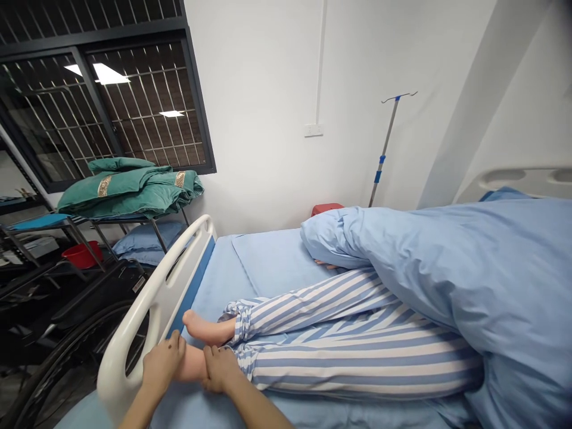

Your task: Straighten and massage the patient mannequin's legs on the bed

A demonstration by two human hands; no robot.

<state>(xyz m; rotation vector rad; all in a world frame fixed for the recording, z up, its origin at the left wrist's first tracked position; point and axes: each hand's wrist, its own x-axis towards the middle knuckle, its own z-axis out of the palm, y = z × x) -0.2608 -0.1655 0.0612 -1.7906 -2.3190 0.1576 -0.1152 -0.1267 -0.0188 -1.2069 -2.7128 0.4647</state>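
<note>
Two legs in blue-and-white striped trousers (339,369) lie along the bed, with bare feet towards the footboard. My left hand (161,362) is closed around the toe end of the nearer foot (192,364). Around the ankle end of that same foot, just beyond the trouser cuff, my right hand (222,368) has its fingers wrapped. Just behind, the farther foot (203,329) rests untouched. A light blue quilt (429,268) is drawn back over the upper legs and hides the rest of the body.
The white footboard (154,307) stands close at my left hand, with a wheelchair (96,292) beyond it. Green folded bedding (134,187) is piled under the window. A drip stand (384,149) and a red container (328,208) stand behind the bed.
</note>
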